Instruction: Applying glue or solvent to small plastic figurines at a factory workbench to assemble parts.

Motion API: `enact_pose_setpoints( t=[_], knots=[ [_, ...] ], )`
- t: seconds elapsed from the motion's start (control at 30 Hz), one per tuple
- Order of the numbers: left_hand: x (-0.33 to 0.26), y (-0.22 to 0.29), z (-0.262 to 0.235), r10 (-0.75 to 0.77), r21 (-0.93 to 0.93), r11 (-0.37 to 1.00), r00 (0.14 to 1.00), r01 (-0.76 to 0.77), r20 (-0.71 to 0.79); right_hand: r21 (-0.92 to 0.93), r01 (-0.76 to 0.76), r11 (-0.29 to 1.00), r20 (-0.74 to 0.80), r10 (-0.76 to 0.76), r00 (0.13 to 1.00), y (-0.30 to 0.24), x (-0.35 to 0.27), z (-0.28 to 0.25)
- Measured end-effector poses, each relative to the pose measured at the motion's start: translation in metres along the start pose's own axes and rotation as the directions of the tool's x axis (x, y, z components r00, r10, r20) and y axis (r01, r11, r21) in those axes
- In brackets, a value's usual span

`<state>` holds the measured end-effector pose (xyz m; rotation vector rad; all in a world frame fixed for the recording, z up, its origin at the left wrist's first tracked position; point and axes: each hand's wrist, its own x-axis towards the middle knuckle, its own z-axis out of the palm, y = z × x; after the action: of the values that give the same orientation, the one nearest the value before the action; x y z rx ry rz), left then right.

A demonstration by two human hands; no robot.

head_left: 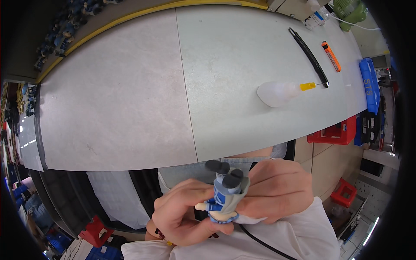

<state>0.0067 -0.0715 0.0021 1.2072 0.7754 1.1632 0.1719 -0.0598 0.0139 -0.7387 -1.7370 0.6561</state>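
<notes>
Just in front of the table's near edge I hold a small toy figurine in blue and grey, upside down with its dark shoes pointing up. My left hand is closed on its left side, thumb and fingers pinching near its lower end. From the other side, my right hand is closed with curled fingers against the figurine's grey back part. A bit of white shows under the right fingers; whether it is cloth or my shirt I cannot tell. The hands hide part of the figurine.
On the table lie a white squeeze bottle with a yellow needle tip, black tweezers and an orange cutter. Many figurines stand on a yellow-edged shelf at the far left. A red stool stands right of the table.
</notes>
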Motion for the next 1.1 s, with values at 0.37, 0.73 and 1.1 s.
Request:
enact_pose_setpoints(
  t=[0.37, 0.73, 1.1],
  knots=[
    [-0.001, -0.011, 0.003, -0.028, -0.091, 0.996, 0.999, 0.025, -0.035, -0.174, 0.049, 0.983, 0.005, -0.049, 0.999, 0.0, -0.008, 0.0],
    [0.0, -0.013, -0.001, -0.051, -0.152, 0.987, 0.997, 0.061, 0.063, 0.176, -0.182, 0.967, -0.051, 0.193, 0.98, -0.001, -0.019, -0.003],
    [0.001, -0.008, -0.001, -0.053, -0.099, 0.994, 0.999, 0.054, 0.012, 0.014, -0.141, 0.99, -0.05, 0.141, 0.989, -0.001, -0.012, 0.002]
  ],
)
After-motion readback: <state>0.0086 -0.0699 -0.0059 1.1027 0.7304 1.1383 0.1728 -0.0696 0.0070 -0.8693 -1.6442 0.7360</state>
